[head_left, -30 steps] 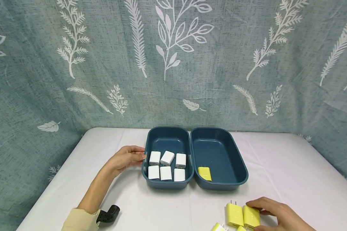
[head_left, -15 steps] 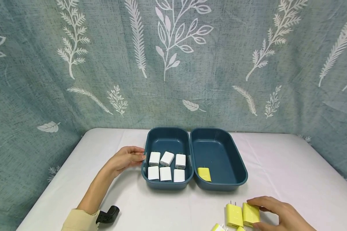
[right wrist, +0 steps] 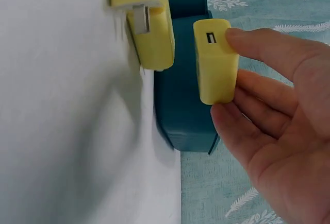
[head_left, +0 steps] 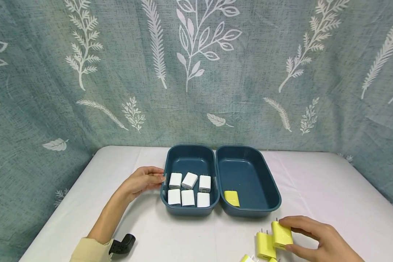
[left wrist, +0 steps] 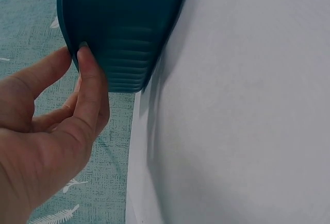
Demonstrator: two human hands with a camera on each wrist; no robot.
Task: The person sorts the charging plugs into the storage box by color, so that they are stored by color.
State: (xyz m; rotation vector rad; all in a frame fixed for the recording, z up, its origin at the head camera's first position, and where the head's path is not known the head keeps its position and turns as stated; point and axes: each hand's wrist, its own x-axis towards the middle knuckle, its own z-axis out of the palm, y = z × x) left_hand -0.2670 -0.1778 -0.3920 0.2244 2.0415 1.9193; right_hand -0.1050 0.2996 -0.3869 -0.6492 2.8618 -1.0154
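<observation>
In the head view my right hand (head_left: pixel 317 238) pinches a yellow USB wall charger (head_left: pixel 282 234) between thumb and fingers, raised off the table. The right wrist view shows this charger (right wrist: pixel 216 62) with its USB port in sight. More yellow chargers (head_left: pixel 265 245) lie just left of it, some cut off by the frame's lower edge. My left hand (head_left: pixel 144 182) grips the left rim of the left blue bin (head_left: pixel 190 210); the left wrist view has thumb and finger at that rim (left wrist: pixel 66 33). Several white chargers (head_left: pixel 187 197) lie in this bin.
Against the left bin stands a second blue bin (head_left: pixel 252 212), with one yellow charger (head_left: pixel 231 198) in its near left corner. A white cloth (head_left: pixel 144 225) covers the table. Behind hangs a patterned green curtain (head_left: pixel 190 120). A black wrist device (head_left: pixel 122 244) sits by the left sleeve.
My right hand has lifted the yellow charger off the table, moving it slightly up and toward the bins. The left hand stays on its bin's rim.
</observation>
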